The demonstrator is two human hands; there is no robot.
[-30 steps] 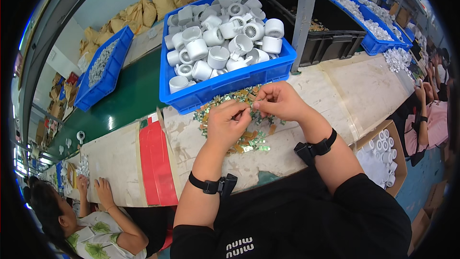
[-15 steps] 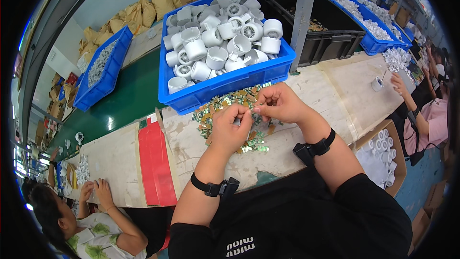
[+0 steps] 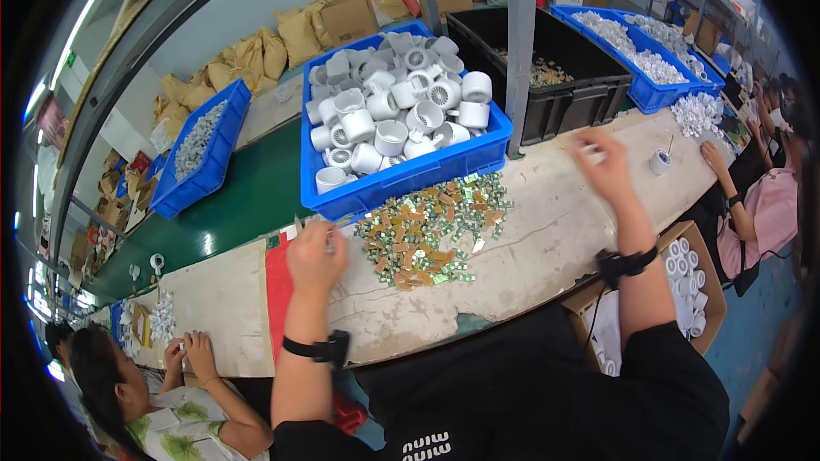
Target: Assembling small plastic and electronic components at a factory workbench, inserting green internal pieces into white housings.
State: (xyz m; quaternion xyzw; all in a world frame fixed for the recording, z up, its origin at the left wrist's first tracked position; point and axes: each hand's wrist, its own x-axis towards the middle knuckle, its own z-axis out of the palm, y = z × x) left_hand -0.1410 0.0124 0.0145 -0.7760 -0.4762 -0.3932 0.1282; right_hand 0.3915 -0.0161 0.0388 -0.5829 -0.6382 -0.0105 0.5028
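The left hand (image 3: 314, 258) is curled into a loose fist over the table, and it pinches a small thin metal piece (image 3: 330, 242) between its fingers. The right hand (image 3: 608, 166) is lifted far off to the right side, with the fingers bent around a small white part (image 3: 593, 154); it is blurry, so I cannot tell how tightly it grips.

Between the two hands lies a pile of little gold and green metal pieces (image 3: 431, 226) on the pale table (image 3: 547, 239). Just past the pile sits a blue bin (image 3: 401, 175) full of white plastic cups (image 3: 389, 119). Behind the right hand stands a black bin (image 3: 564, 102), and past it is another blue bin (image 3: 649, 94) of small white parts. Below the right hand is a cardboard box (image 3: 692, 273) holding white rings. Left of the left hand lies a flat red strip (image 3: 276, 290). Far behind, brown sacks (image 3: 256, 51) and cardboard boxes (image 3: 350, 15) lean at the wall.
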